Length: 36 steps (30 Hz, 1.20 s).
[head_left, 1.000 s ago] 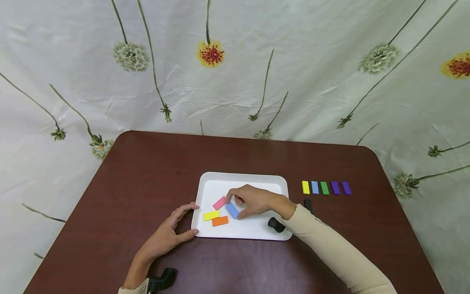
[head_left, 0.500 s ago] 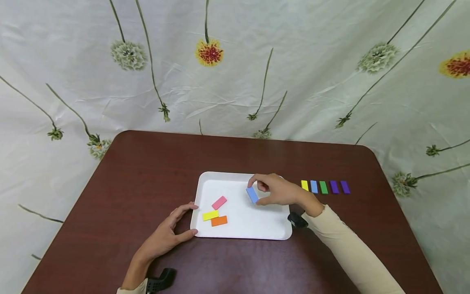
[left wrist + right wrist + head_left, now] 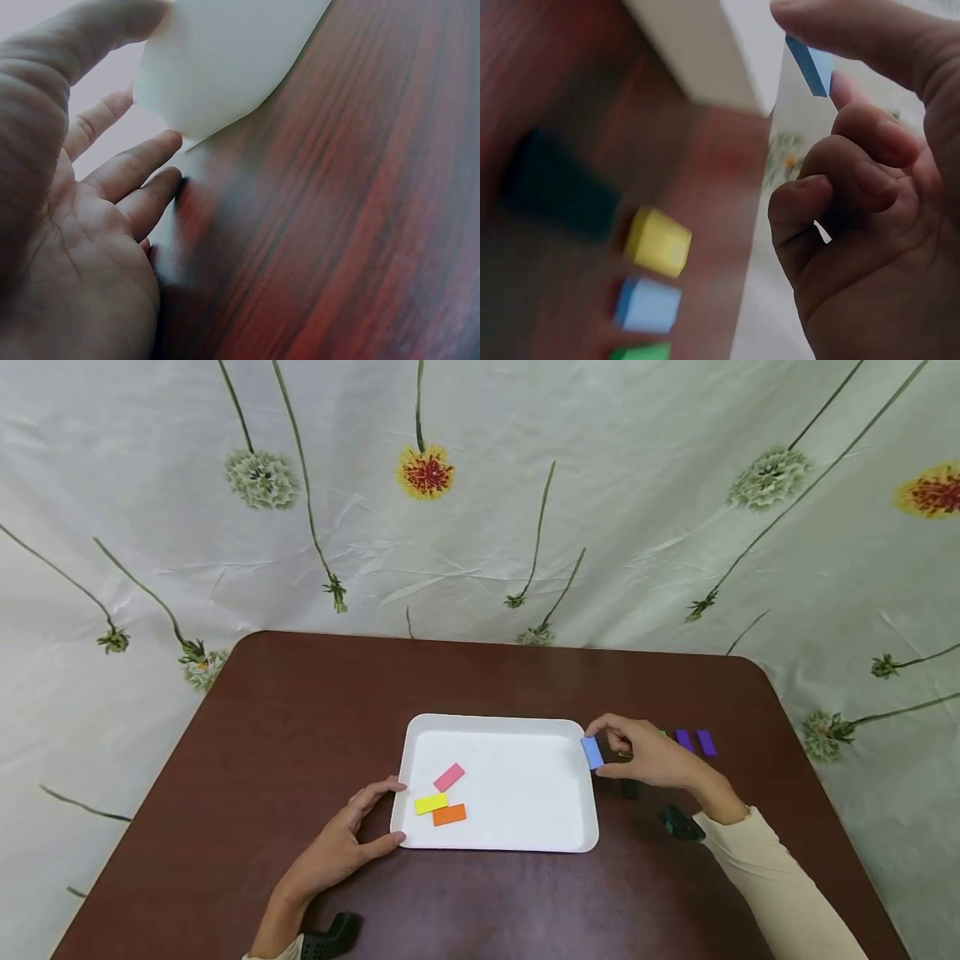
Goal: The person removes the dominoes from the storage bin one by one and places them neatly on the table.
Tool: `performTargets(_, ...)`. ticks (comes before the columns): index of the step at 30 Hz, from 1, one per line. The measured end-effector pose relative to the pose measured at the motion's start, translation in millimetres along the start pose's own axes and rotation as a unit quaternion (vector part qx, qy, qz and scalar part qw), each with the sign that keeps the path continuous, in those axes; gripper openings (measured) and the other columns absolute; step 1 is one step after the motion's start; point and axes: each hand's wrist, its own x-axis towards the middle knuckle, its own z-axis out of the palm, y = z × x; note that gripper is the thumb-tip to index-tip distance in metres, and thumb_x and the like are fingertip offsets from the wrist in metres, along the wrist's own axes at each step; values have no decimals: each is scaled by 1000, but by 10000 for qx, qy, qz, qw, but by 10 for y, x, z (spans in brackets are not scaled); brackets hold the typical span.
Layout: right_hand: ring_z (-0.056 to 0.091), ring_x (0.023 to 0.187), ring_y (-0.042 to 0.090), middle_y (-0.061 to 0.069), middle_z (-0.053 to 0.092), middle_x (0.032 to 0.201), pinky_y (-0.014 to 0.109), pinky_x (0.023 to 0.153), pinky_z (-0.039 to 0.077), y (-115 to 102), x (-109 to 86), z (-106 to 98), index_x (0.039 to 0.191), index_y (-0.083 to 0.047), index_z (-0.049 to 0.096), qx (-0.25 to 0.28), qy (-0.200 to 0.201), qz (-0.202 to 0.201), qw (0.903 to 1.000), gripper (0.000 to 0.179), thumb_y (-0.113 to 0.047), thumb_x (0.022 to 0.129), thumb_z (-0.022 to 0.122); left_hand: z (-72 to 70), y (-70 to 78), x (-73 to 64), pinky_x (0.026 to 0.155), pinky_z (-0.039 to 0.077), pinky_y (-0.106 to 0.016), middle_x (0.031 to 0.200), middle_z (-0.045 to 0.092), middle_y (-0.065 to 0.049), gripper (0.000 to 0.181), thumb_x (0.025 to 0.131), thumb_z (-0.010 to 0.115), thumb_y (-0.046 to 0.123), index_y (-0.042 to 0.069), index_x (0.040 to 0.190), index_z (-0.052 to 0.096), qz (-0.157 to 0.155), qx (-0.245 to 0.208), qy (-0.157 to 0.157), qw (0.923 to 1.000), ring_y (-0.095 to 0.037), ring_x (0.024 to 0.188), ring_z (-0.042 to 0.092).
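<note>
My right hand [image 3: 651, 756] pinches a light blue block [image 3: 592, 752] between thumb and index finger, just over the white tray's right rim; the other fingers are curled in. Seen from the right wrist, the blue block [image 3: 812, 67] hangs clear of the table. My left hand [image 3: 341, 839] rests against the left edge of the white tray [image 3: 525, 777], thumb and index finger spread apart and touching its rim. Inside the tray at left lie a pink block [image 3: 449, 777], a yellow block [image 3: 431, 803] and an orange block [image 3: 449, 814], the last two touching.
Right of the tray, purple blocks [image 3: 695, 742] stand in a row partly hidden by my right hand. The right wrist view shows a yellow block [image 3: 660, 241], another blue block [image 3: 649, 305], a green block [image 3: 641, 352] and a dark block [image 3: 559, 184]. A floral cloth [image 3: 480, 543] hangs behind the table.
My right hand has lifted the blue block from beside the pink one and carried it right, to the tray's right rim. The left hand keeps its place at the tray.
</note>
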Motion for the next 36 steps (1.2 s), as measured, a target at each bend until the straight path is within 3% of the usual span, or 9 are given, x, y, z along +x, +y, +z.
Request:
performTargets(10,33,68,2,-8,31,75,22,72,39,394,-490,-71,119,-6,58,-113,454,269,9985,46,-9,81,84,-1,0,3,106,22,-3,154,39,-4,63,88,79,25,19,143,48,-50,-74,-49,9999,12,138,28)
performTargets(15,32,65,2,-7,32,73,25,63,35,526,-623,-64,121,-3,57,-126,417,580,9974,48,-10,81,84,3,2,-2,106,22,-3,154,40,-4,62,88,79,24,21,142,48,-82,-28,-24,10000,11,138,28)
performTargets(27,24,60,2,-8,23,70,26,58,31,740,-703,13,123,3,54,449,434,842,9945,50,-8,83,81,-5,27,18,106,21,-1,155,39,-6,63,87,80,25,21,142,48,-114,-5,-25,9999,13,138,27)
performTargets(36,26,61,2,-7,25,70,26,59,31,760,-705,65,123,2,55,446,531,899,9935,51,-9,82,83,-9,35,16,106,21,-2,154,39,-7,64,87,80,23,18,142,48,-108,-47,-51,9999,13,137,28)
